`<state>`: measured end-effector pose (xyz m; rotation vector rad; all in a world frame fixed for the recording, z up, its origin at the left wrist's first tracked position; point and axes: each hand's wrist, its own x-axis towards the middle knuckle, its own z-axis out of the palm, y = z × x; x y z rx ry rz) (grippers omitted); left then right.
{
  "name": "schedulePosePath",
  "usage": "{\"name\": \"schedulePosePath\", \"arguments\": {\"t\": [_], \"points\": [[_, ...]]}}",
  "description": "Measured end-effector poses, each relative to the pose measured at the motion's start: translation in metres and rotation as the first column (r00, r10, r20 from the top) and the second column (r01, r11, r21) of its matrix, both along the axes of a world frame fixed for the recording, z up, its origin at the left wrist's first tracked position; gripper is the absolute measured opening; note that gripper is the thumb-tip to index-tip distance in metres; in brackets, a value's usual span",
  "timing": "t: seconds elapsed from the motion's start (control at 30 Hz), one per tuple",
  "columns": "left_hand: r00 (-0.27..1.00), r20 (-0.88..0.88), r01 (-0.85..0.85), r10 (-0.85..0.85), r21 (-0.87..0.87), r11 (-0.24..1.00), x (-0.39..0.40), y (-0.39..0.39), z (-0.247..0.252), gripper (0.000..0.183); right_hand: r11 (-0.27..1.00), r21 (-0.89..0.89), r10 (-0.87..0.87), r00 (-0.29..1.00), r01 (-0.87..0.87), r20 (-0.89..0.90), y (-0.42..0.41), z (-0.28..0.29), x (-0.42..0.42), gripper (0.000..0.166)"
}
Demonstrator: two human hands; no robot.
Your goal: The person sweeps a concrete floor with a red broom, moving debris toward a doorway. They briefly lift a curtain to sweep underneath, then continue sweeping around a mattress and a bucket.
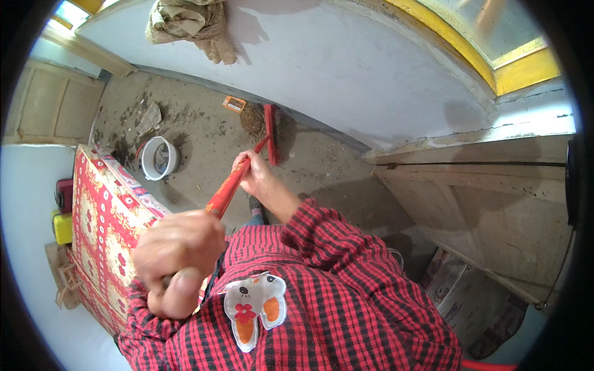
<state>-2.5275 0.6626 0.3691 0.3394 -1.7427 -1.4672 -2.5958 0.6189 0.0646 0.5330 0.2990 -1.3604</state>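
Note:
Both my hands grip the red handle (229, 188) of a long-handled floor squeegee or broom. My left hand (181, 262), blurred, is closed around its upper end close to my chest. Farther down the handle, my right hand (253, 174) is wrapped around it. The tool's red bar-shaped head (270, 134) rests on the concrete floor near the wall. Beside that head lies a brown fibrous clump (252, 119); I cannot tell whether the two touch. An orange-edged small box or packet (234, 104) lies just beyond the clump.
A white bucket (160, 157) stands on the damp-stained floor (204, 120), with a crumpled cloth or paper (149, 119) behind it. To the left is a bed with a red patterned cover (100, 222). A wooden door (501, 218) stands at right. Cloth (190, 23) hangs on the wall.

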Motion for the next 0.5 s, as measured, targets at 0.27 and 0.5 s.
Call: {"name": "schedulePosePath", "arguments": {"t": [0.27, 0.5], "points": [[0.963, -0.222, 0.186, -0.15, 0.148, 0.971, 0.029, 0.003, -0.01, 0.031, 0.99, 0.115, -0.073, 0.997, 0.077, -0.035, 0.103, 0.021, -0.023, 0.012], [0.996, 0.05, -0.091, 0.076, 0.522, 0.848, 0.042, 0.001, -0.098, 0.029, 0.842, 0.522, -0.01, 0.97, 0.139, -0.242, 0.141, -0.04, -0.051, 0.008]]}}
